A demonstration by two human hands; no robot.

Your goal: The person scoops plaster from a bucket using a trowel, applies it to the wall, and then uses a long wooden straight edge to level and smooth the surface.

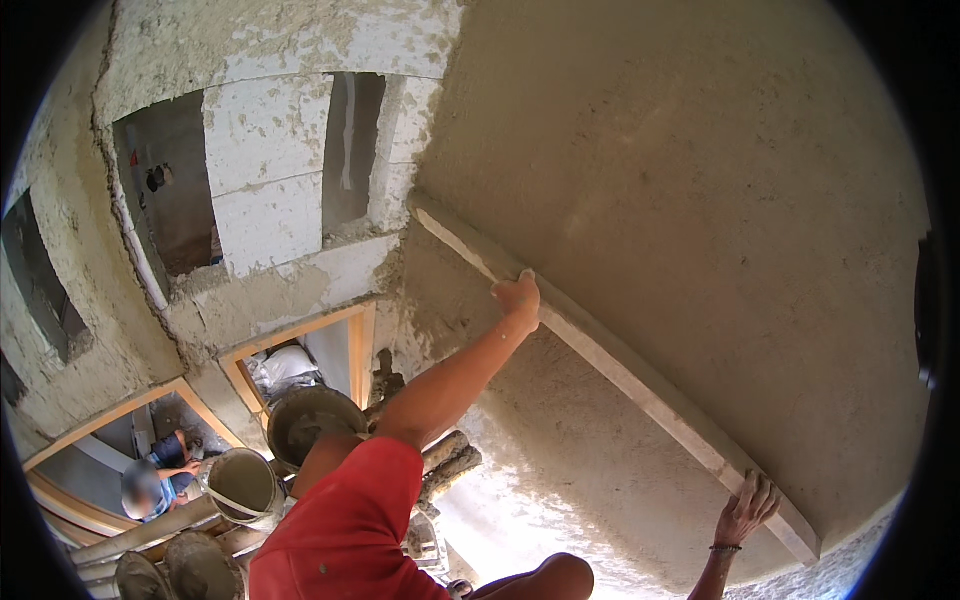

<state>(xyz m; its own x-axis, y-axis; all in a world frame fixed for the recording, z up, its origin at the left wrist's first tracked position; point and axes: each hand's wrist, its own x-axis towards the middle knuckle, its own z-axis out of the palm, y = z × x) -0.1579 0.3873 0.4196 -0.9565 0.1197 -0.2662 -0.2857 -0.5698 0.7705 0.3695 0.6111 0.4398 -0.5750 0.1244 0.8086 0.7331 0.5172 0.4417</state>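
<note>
A long, mortar-smeared straightedge [625,378] lies slantwise against a wall of wet grey-brown plaster [700,220]. Its upper end touches the corner with the white block wall. My left hand [518,300] grips the bar's lower edge in the upper half, thumb pressed onto it, with that arm stretched out from a red sleeve [350,520]. Close to the lower right end, my right hand [748,508] has its fingers curled over the bar; a dark bracelet circles the wrist. Plaster shows smooth above the bar and rougher, patchier below it.
Mortar-coated buckets [242,483] stand at the lower left by wooden poles [150,530]; a larger dark tub [310,400] is behind them. Another person [160,485] is lower down near a wood-framed opening. The block wall [265,140] has several openings.
</note>
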